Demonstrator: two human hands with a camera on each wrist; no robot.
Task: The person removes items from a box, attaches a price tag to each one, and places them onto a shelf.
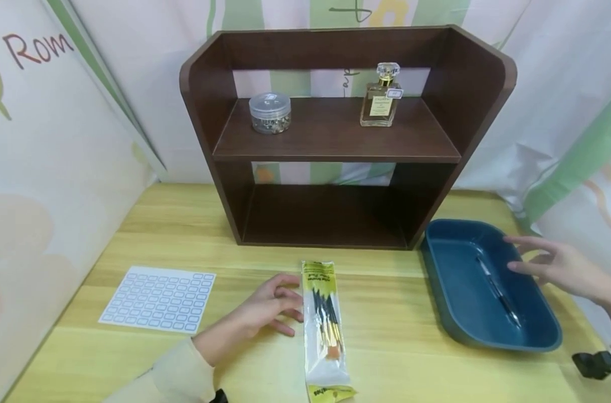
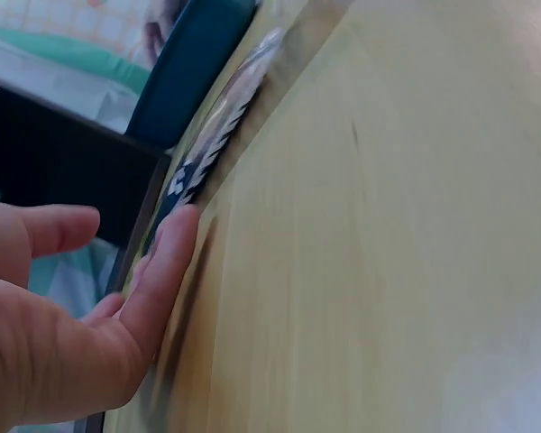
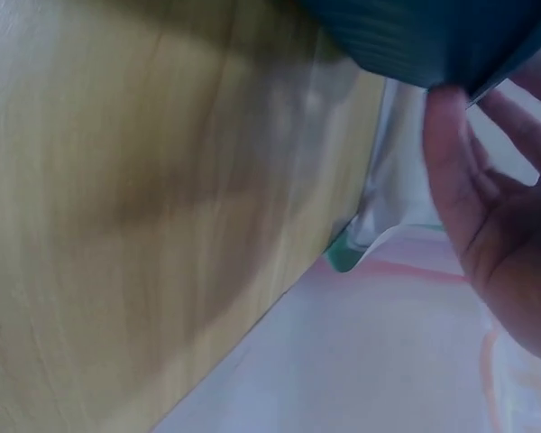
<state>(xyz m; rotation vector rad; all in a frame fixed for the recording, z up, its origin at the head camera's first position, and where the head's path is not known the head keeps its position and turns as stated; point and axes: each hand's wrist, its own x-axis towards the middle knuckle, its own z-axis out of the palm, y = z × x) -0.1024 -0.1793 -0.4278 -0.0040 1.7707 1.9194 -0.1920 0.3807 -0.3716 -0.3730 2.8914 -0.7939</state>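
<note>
A clear packet of paint brushes [image 1: 327,313] with yellow-green ends lies on the wooden table. Just left of it is my left hand [image 1: 270,307], fingers loosely spread and fingertips right at the packet's edge. In the left wrist view this hand [image 2: 81,316] is low over the wood, with nothing in its grasp. At the right, my right hand [image 1: 562,266] reaches over the right rim of a blue tray [image 1: 438,280], its fingers loosely bent and apart. A dark pen [image 1: 498,291] lies inside the tray. The right wrist view has the thumb [image 3: 446,117] overlapping the tray's edge.
A dark brown two-tier shelf [image 1: 335,145] stands at the back. Its upper level bears a clear lidded jar [image 1: 270,113] and a perfume bottle [image 1: 381,101]. A sheet of blue-framed labels [image 1: 159,299] lies on the left. Printed curtains [image 1: 59,140] enclose the table [image 1: 386,313].
</note>
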